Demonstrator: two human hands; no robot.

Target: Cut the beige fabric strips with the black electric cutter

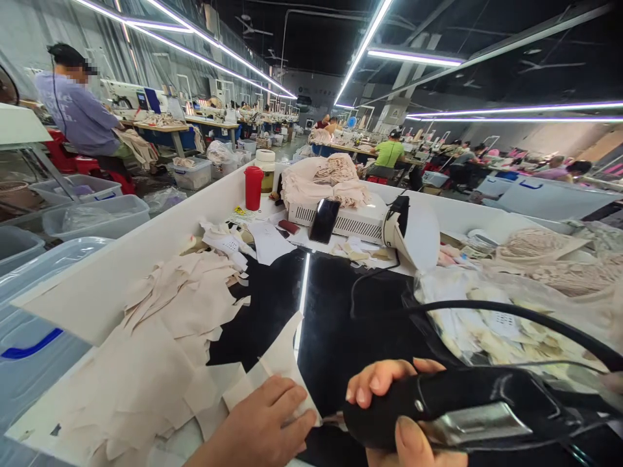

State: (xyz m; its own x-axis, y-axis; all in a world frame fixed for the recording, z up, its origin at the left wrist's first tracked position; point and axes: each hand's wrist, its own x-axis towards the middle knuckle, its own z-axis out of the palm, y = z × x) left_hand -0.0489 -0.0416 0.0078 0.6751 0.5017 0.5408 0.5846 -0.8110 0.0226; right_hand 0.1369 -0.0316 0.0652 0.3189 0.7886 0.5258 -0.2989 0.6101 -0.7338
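A beige fabric piece [287, 353] lies at the near edge of a glossy black work surface [350, 337]. My left hand [267, 418] is on its lower part, fingers bent together and holding it against the surface. My right hand [409, 441] wraps round a corded black handheld power tool [467, 405] with a shiny metal plate on its side. The tool's narrow metal tip [333, 420] points left, close to the fabric's edge and my left fingertips. Whether tip and cloth touch I cannot tell. A heap of beige fabric pieces [165, 344] spreads left of my left hand.
A thick black cable [525, 310] arches above the tool. Behind it lies a clear bag of pale pieces [496, 324]. A phone [324, 220] leans on a white vented box [360, 217], near a red cup [254, 188]. Co-workers [80, 107] sit at sewing tables beyond.
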